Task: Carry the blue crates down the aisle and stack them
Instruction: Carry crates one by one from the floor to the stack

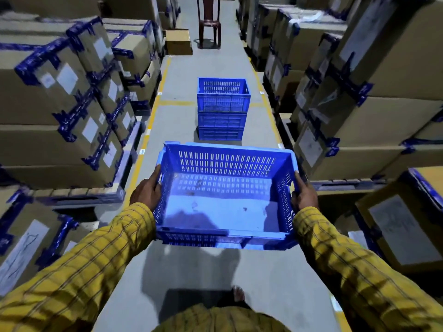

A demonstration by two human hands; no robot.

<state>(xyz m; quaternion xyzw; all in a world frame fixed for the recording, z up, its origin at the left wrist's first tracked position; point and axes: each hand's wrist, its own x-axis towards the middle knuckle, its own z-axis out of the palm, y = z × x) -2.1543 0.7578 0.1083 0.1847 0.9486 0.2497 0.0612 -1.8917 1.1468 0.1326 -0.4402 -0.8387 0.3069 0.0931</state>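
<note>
Fingertips of both hands hidden behind the side walls of the empty blue slotted plastic crate (224, 197); only knuckles and thumbs on show. Left hand (146, 191) curled round the crate's left rim, right hand (304, 196) curled round the right rim, both in yellow checked sleeves (96, 259). Crate held level above the grey concrete aisle floor (182, 75), its near wall partly in shadow. Straight ahead, well apart, a stack of three blue slotted crates (223, 109) standing mid-aisle, with open floor on either side out to the yellow floor lines (153, 111). Flanking both sides, brown cardboard cartons with blue tape (72, 97), blurred, labels unreadable. Farther on, a dark red plastic chair (209, 25), top cut off, and beside it a small cardboard box (178, 41).
</note>
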